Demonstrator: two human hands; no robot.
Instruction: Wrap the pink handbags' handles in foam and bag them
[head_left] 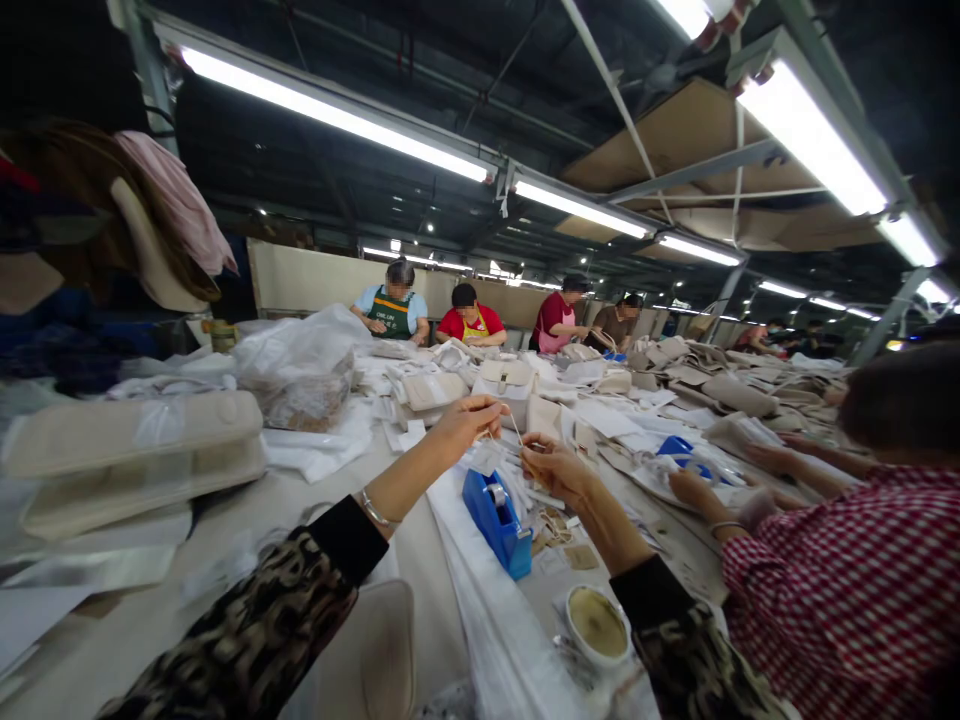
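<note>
My left hand [469,420] is raised over the table with its fingers pinched on a thin strip that looks like clear tape [516,428]. My right hand [553,468] is closed on the other end of that strip, just to the right. Both hands hover above a blue tape dispenser [496,520] standing on white cloth [495,610]. A small clear plastic piece [487,456] hangs under my left fingers. Both arms wear dark patterned sleeves, and a bracelet sits on my left wrist.
A cup of pale liquid [598,625] stands by my right elbow. A person in a red checked shirt [847,590] works close on my right. Beige bags [127,455] and plastic wrap [300,365] crowd the long table; several workers sit at the far end.
</note>
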